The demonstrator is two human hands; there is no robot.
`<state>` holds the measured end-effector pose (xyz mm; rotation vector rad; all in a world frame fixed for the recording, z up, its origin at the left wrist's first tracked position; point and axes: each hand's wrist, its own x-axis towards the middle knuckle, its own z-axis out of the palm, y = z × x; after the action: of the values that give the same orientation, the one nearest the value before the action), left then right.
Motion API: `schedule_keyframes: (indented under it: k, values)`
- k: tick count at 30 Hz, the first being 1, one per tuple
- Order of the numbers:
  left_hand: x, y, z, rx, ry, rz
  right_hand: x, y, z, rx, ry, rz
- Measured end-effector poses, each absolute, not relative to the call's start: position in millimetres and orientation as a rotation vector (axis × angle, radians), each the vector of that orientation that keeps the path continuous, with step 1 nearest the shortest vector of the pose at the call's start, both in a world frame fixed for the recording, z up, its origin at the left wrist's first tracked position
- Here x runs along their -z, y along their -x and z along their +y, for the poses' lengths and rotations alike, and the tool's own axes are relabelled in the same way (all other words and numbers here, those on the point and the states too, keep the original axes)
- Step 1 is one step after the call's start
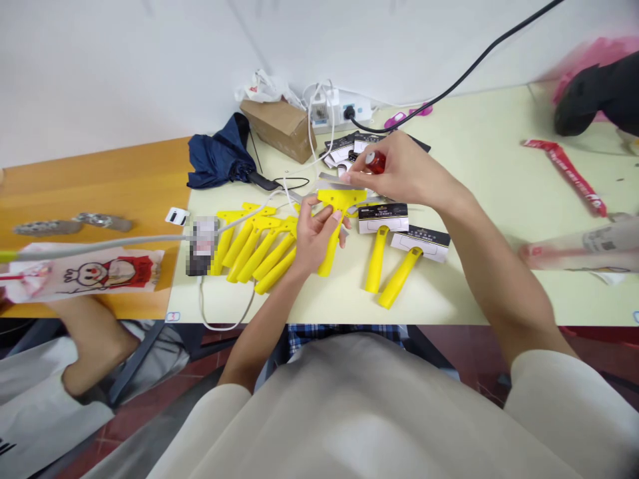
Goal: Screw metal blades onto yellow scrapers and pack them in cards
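The left hand [319, 233] is closed around a yellow scraper [327, 259], with the thumb on top near where the handle meets the wide head. This scraper is near the middle of the tabletop [319, 306], with its handle pointing down toward the person. The right hand [407, 166] is bent over from the other side and curls around a red tool [378, 162]. Its fingertips are at a thin metal strip [329, 178] by the scraper's head, but I cannot tell if they pinch it. Just left of the left hand, more yellow scrapers [244, 256] lie side by side in a slanted row. To the right, 2 yellow scrapers with cards [375, 263] lie near each other, and each has a black and white card at its top. Behind the right hand is a messy pile of black and white cards [339, 150]. Farther back are a brown box [279, 126], a folded blue umbrella [217, 159] and a white power strip [357, 103] with a black plug in it. Far to the right lies a long red wrapper [574, 176]. At the left edge is another person's arm [94, 332], below a bag with a snowman on it [110, 269].
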<state>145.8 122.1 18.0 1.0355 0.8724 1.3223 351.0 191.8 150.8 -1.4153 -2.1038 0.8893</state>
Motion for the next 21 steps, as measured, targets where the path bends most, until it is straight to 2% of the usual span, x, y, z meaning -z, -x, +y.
schedule_keyframes:
  k: [6, 21]
  values:
    - [-28, -150, 115, -1.18, -0.869, 0.862, -145, -350, 195, -0.829, 1.328, -2.281]
    - [-24, -151, 117, -1.103, -0.861, 0.809, -140, -354, 199, -0.687, 1.304, -2.527]
